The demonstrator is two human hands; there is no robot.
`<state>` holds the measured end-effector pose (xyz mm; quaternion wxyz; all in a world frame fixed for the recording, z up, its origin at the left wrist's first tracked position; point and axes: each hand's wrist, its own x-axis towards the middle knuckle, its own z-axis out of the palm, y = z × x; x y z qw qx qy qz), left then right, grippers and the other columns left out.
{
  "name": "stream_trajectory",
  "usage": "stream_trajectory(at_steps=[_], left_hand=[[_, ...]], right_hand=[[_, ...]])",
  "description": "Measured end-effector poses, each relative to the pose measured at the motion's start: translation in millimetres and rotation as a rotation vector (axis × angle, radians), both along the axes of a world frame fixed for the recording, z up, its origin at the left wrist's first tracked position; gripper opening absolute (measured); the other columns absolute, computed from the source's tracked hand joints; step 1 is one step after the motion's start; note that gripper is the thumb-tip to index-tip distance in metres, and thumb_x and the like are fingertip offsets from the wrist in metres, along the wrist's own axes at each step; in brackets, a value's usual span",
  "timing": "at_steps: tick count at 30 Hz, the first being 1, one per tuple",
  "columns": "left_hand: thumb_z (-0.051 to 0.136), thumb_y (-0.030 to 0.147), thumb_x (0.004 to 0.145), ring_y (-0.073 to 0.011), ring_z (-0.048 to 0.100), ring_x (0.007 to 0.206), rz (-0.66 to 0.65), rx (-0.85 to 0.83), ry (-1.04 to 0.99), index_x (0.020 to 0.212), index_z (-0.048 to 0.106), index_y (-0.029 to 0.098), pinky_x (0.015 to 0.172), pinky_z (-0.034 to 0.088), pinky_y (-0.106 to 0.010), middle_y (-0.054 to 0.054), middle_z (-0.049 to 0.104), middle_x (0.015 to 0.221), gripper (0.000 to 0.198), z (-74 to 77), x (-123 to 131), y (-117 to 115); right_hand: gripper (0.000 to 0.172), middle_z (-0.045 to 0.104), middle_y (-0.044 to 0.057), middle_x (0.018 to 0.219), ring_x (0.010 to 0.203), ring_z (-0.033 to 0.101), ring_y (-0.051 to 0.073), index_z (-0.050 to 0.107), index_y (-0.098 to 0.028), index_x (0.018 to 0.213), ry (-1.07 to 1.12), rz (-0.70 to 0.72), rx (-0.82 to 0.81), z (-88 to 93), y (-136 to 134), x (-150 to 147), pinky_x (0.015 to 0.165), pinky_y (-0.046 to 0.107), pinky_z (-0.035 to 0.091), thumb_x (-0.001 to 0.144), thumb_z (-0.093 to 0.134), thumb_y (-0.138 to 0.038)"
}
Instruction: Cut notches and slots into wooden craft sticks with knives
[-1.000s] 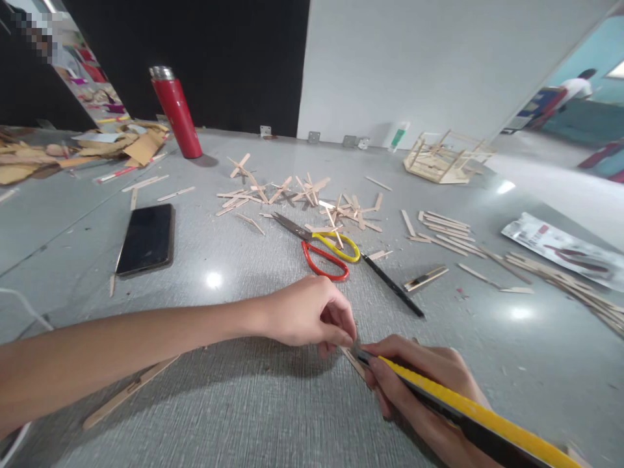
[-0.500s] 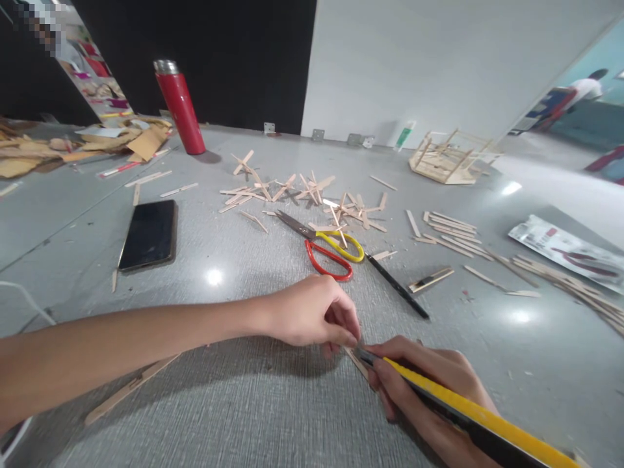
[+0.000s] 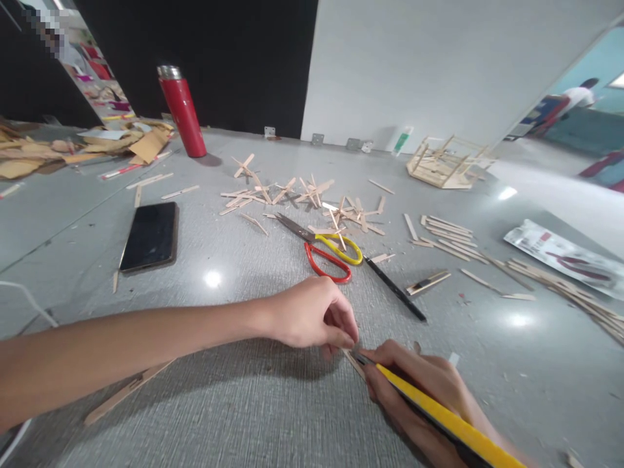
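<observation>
My right hand [image 3: 419,383] is closed around a yellow and black utility knife [image 3: 439,413], its blade pointing left toward my other hand. Under the blade lies a thin wooden craft stick [image 3: 355,364], partly hidden by the fingers. My left hand [image 3: 316,318] pinches the far end of that stick, thumb against the curled fingers. Just beyond the hands rest scissors [image 3: 329,250] with one red and one yellow handle, and a slim black craft knife [image 3: 397,288]. Another craft stick [image 3: 121,396] shows below my left forearm.
Cut stick pieces [image 3: 312,192] lie scattered mid-table. Longer sticks [image 3: 570,292] and a white packet [image 3: 560,253] are at the right. A wooden frame model [image 3: 443,166] stands at the back, a phone [image 3: 150,235] and red flask [image 3: 182,114] at the left, near cardboard scraps [image 3: 146,144].
My right hand and the utility knife have shifted slightly left, and the knife is turned a little. My left hand stays almost in place. The view has moved slightly.
</observation>
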<state>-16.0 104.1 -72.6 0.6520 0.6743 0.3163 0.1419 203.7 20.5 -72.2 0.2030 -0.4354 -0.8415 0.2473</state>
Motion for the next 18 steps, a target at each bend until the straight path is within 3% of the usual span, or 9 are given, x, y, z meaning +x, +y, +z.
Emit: stream_trajectory(at_steps=[6, 14, 18], left_hand=[[0.079, 0.014, 0.086, -0.0113, 0.067, 0.054, 0.0, 0.008, 0.0, 0.081, 0.076, 0.015, 0.058, 0.053, -0.024, 0.001, 0.071, 0.068, 0.006, -1.8, 0.7, 0.2], [0.079, 0.015, 0.086, -0.0111, 0.067, 0.055, -0.001, 0.011, 0.011, 0.081, 0.075, 0.015, 0.059, 0.054, -0.024, 0.001, 0.071, 0.068, 0.006, -2.1, 0.5, 0.5], [0.079, 0.018, 0.086, -0.0113, 0.067, 0.055, -0.006, 0.013, 0.023, 0.083, 0.075, 0.015, 0.06, 0.054, -0.024, 0.001, 0.071, 0.07, 0.006, -2.1, 0.7, 0.6]], right_hand=[[0.028, 0.042, -0.009, 0.057, 0.045, 0.038, 0.009, 0.05, -0.024, 0.078, 0.002, 0.008, 0.015, 4.0, 1.7, -2.8, 0.043, 0.022, 0.032, 0.106, 0.05, -0.026], [0.027, 0.04, -0.009, 0.059, 0.048, 0.036, 0.009, 0.05, -0.024, 0.078, -0.015, 0.02, -0.004, 1.2, 3.5, -1.5, 0.046, 0.022, 0.032, 0.105, 0.051, -0.028], [0.029, 0.046, -0.008, 0.056, 0.047, 0.042, 0.009, 0.055, -0.024, 0.077, -0.028, -0.036, -0.043, 0.7, 4.1, -1.0, 0.047, 0.022, 0.036, 0.105, 0.052, -0.032]])
